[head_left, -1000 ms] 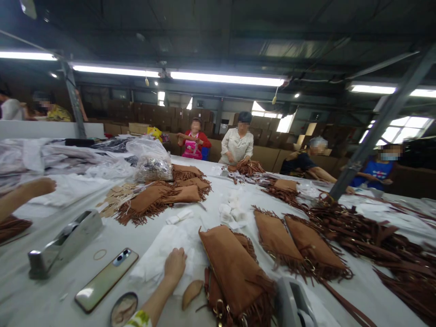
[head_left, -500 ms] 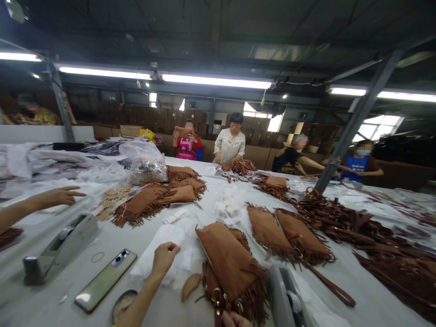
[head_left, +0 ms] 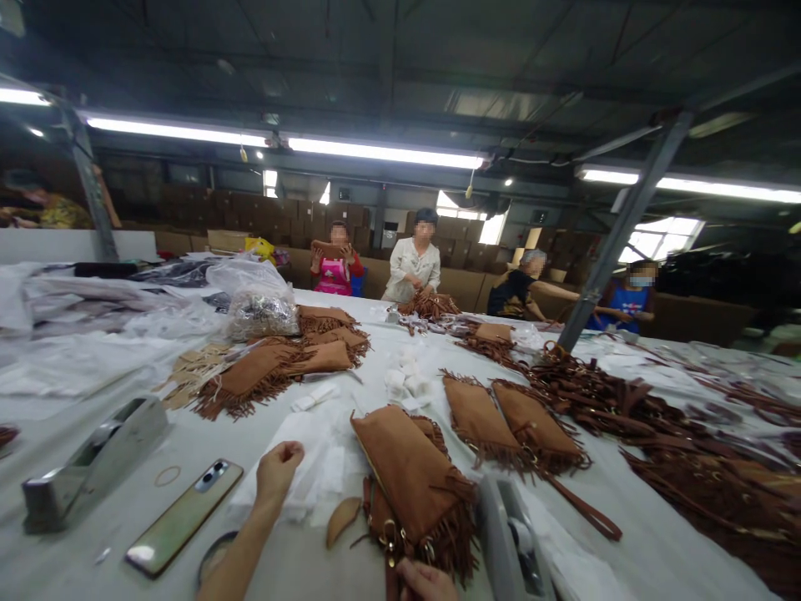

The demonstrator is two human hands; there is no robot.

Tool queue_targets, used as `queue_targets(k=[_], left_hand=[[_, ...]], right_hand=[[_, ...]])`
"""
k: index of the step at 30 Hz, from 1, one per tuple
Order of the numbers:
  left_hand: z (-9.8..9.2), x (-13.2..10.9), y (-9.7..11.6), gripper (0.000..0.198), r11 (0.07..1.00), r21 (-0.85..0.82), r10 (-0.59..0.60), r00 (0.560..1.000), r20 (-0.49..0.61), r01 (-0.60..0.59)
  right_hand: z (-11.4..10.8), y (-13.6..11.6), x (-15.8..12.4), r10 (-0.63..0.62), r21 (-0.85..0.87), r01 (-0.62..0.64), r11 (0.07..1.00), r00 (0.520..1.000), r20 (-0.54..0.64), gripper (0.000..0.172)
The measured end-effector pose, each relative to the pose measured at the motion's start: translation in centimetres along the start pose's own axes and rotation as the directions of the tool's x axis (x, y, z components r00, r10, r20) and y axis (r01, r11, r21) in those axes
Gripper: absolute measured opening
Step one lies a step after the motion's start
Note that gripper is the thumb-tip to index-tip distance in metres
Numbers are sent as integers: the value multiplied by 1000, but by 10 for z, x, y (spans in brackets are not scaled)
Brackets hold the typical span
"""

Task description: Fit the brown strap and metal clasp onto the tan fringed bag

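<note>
My left hand [head_left: 279, 469] is above white tissue paper [head_left: 319, 467], its fingers curled into a pinch; what they hold, if anything, is hidden. At the bottom edge, my right hand [head_left: 426, 580] is closed on a brown leather strap [head_left: 391, 576] with gold-coloured hardware. The strap hangs by the front of a brown fringed bag [head_left: 410, 467], which lies tilted on top of another brown piece. Left of the bag lies a small curved tan piece [head_left: 343, 522]. A grey tape dispenser [head_left: 510, 534] stands to its right.
On the left are a phone [head_left: 184, 517], a rubber band [head_left: 168, 476], a roll of tape [head_left: 216, 555] and a second tape dispenser [head_left: 93, 459]. More fringed bags [head_left: 479, 413] and piled straps [head_left: 626, 409] lie to the right. Several people work across the table.
The other person's hand at the left has gone out of view. My view has turned slightly right, so things sit further left. My left hand stays pinched above the paper.
</note>
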State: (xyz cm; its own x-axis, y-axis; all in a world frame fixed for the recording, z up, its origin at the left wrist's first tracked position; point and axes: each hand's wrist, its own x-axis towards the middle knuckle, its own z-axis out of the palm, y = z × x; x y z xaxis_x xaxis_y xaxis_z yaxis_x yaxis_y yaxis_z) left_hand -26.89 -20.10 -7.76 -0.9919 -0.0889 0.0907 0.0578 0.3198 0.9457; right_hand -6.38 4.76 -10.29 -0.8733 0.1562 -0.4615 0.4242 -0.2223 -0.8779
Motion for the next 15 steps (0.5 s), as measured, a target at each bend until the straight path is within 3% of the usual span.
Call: queue_targets(k=[4,9,12,15], left_hand=[[1,-17,7,18,1000,-29,2,996,85,0],[13,-54,34,48,968,-212,-68,955,290,134],[30,-93,47,54,900,-341,-77,869,490,272],[50,-134,43,58,786,-410,-115,761,638,462]], right_hand=[[3,-7,-13,12,97,-12,995,1000,-8,62],[11,-28,-33,72,327,-86,941,996,53,52],[17,-41,-42,100,485,-131,864,991,90,45],[20,-47,-47,82,565,-139,813,989,126,40]])
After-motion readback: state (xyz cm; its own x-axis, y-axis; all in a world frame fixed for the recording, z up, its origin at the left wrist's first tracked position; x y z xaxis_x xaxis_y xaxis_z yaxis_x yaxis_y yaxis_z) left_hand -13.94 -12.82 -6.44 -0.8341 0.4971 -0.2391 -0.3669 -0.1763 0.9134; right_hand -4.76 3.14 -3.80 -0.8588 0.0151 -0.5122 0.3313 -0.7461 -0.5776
